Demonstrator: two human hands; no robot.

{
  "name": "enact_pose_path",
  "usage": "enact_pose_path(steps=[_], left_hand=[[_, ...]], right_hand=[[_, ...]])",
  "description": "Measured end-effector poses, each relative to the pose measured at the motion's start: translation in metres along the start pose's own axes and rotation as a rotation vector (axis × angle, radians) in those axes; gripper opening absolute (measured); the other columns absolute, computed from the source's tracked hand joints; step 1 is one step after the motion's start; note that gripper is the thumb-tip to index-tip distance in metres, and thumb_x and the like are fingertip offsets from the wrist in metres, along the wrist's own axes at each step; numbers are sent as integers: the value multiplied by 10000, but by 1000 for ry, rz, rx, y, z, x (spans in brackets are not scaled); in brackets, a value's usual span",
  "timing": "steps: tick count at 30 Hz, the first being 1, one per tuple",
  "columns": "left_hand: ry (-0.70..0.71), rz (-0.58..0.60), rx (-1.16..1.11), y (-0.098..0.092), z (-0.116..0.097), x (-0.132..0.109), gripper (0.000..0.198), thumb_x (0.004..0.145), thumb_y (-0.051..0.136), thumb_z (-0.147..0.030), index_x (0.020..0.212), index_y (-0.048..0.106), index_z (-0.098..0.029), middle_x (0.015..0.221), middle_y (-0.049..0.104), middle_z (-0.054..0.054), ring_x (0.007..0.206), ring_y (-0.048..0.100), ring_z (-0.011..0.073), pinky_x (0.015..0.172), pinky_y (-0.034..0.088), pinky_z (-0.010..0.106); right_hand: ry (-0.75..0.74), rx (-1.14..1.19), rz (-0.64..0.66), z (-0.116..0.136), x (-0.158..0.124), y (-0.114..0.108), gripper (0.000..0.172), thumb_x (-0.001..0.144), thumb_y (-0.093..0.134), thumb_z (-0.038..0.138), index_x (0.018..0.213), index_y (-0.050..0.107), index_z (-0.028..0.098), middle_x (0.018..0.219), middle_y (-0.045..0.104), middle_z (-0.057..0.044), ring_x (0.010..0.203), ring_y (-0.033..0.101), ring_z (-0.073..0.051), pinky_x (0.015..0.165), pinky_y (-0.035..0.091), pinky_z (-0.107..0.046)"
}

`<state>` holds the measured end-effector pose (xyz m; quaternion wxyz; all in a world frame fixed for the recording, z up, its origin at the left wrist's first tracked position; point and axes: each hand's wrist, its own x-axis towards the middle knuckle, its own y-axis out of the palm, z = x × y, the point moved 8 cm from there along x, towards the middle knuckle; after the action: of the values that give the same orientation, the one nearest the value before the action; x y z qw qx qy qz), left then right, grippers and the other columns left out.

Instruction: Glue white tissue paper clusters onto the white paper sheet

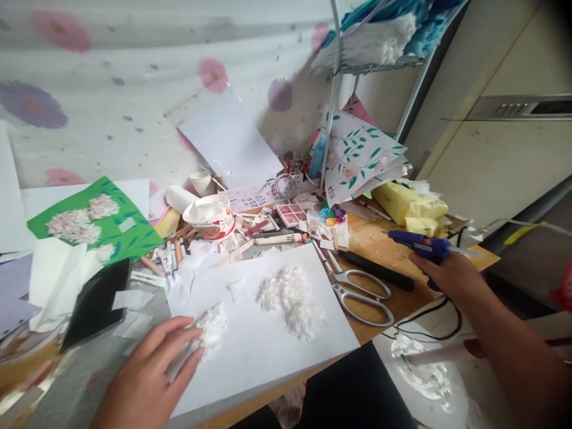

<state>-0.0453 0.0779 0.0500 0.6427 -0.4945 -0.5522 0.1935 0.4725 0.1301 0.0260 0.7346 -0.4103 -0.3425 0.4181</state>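
My right hand [451,277] grips a blue hot glue gun [417,244] at the right, lifted beyond the table's right side, its nozzle towards the left. A dark cord hangs below it. My left hand [149,363] lies at the front left of a white sheet [259,369], fingers slightly curved and apart. Its fingertips touch the edge of a small white fluffy clump [213,328]. Further right on that sheet lies a larger white fluffy clump [292,301]. A small white paper piece [236,290] rests between them, towards the back.
Silver-handled scissors [364,301] lie by the sheet's right edge, beside a black bar-shaped object [378,269]. Behind stand a white tub [209,217], scattered pens and a paint palette [291,214]. At left are a green flower picture [96,223] and a dark tablet-like panel [96,304].
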Motion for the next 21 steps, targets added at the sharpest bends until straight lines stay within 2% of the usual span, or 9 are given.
enact_pose_path(steps=[5,9,11,13,14,15,16,18,21], left_hand=[[11,21,59,-8,-4,20,188,812,505,-382,891,642,-280,1020,628,25,896,634,219,729,515,290],[56,26,62,-4,-12,31,176,813,503,-374,877,642,-286,983,640,14,867,636,208,737,513,291],[71,27,57,-1,-11,34,174,813,505,-376,877,643,-290,977,644,10,857,638,208,721,512,289],[82,27,55,2,-6,38,172,813,507,-380,881,641,-297,980,649,5,859,638,215,732,502,303],[81,27,55,2,-3,40,170,815,506,-380,883,640,-300,981,651,2,858,637,216,739,496,307],[73,30,54,1,0,43,169,817,504,-378,884,639,-300,979,653,0,856,637,214,744,491,307],[61,35,52,0,3,47,169,817,504,-375,884,638,-297,973,656,-2,851,637,211,746,487,302],[4,41,34,-4,9,55,171,820,498,-367,868,638,-279,961,661,1,857,636,203,753,482,286],[-100,110,-22,-7,19,66,195,824,485,-359,842,644,-247,980,666,13,905,624,196,792,473,268]], right_hand=[[6,-148,-28,-3,31,13,435,771,467,562,752,622,157,619,620,-164,619,628,-323,533,419,-389],[2,-96,-71,-3,17,12,426,787,486,492,1006,606,146,869,661,-165,821,632,-347,657,460,-430],[-25,-85,-204,6,-4,-1,392,823,460,432,1056,570,137,1011,618,-189,991,579,-360,790,454,-462],[-252,-27,-504,43,-33,-25,284,852,446,345,993,573,133,999,595,-198,1016,558,-324,894,426,-430],[-311,-19,-516,62,-39,-26,223,860,447,320,955,575,163,980,604,-169,1005,565,-282,915,422,-380],[-369,-9,-482,83,-40,-24,195,869,439,306,924,584,187,974,613,-128,983,579,-240,903,432,-331],[-458,-29,-328,109,-34,-11,221,884,411,290,943,596,184,996,613,-117,968,586,-225,877,440,-320],[-447,-188,76,140,-10,28,298,919,335,252,1062,584,173,1052,609,-116,983,583,-221,838,437,-322],[-401,-238,254,165,31,64,251,893,448,263,946,625,94,898,641,-148,876,612,-239,776,459,-353]])
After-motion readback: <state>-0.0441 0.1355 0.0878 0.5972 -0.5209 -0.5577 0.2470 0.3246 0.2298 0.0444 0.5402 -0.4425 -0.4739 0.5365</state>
